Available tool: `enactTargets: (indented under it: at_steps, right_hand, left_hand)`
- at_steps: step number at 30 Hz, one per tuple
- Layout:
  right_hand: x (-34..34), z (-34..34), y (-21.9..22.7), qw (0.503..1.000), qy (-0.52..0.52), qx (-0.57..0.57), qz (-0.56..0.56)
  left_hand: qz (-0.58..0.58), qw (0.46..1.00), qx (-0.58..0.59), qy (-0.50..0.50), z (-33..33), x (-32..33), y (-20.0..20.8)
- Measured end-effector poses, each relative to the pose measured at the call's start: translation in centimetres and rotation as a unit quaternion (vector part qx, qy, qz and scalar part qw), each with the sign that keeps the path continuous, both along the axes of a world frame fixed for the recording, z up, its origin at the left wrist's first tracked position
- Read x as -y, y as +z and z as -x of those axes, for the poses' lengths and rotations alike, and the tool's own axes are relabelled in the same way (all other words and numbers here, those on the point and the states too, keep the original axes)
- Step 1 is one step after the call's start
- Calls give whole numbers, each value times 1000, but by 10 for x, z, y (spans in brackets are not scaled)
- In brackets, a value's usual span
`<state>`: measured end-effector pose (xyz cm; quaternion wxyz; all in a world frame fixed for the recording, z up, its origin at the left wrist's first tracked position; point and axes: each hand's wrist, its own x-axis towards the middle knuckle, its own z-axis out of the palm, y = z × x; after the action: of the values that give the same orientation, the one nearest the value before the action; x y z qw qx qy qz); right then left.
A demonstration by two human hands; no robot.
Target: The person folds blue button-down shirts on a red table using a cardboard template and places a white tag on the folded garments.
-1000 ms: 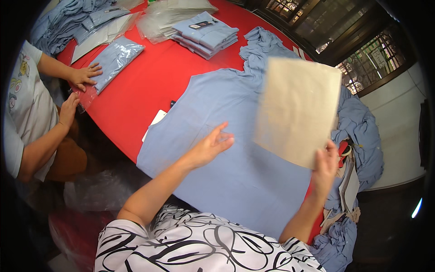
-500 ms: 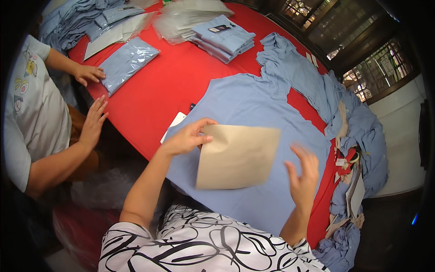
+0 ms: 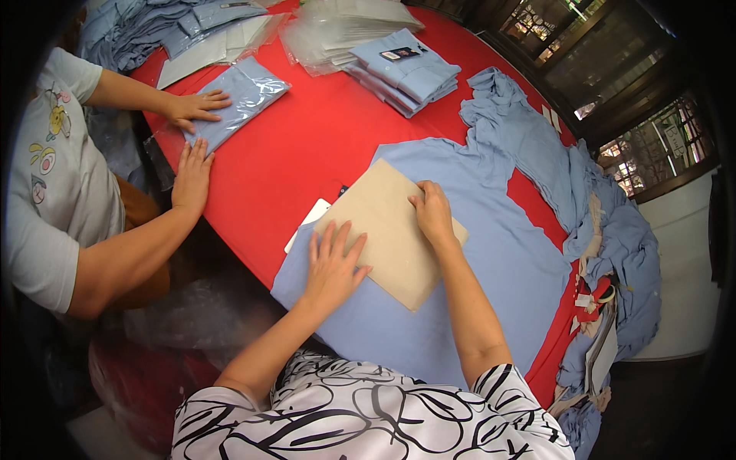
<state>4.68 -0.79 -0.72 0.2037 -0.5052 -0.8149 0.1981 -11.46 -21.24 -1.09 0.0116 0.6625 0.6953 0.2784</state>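
A tan cardboard sheet (image 3: 391,245) lies at a slant on a light blue shirt (image 3: 491,284) spread over the table. My left hand (image 3: 336,264) rests flat on the sheet's near left part, fingers spread. At the sheet's far right edge, my right hand (image 3: 435,213) has its fingers bent and closed over the border. A white card (image 3: 308,222) and a small dark tag (image 3: 343,189) show beside the sheet's left corner. The shirt's middle is hidden under the cardboard.
A co-worker's hands (image 3: 195,165) press a bagged folded shirt (image 3: 245,96) at the left. Folded blue shirts (image 3: 406,69) and clear plastic bags (image 3: 337,31) stand at the back of the red table (image 3: 268,161). Loose blue garments (image 3: 529,138) heap along the right edge.
The cardboard sheet has gone from being held up in my left hand to lying turned on the shirt. My left hand has opened onto it; my right hand has come to its edge.
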Motion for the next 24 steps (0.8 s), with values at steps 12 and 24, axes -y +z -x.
enactTargets:
  at_steps: [12, 24]
  right_hand:
    - [0, 7, -24, 988, -11, 31, -149]
    - [-3, 11, -24, 979, 1, 63, -193]
  left_hand:
    - [-15, 997, 67, 32, 21, 4, -23]
    - [-23, 999, 38, -23, -14, -52, -11]
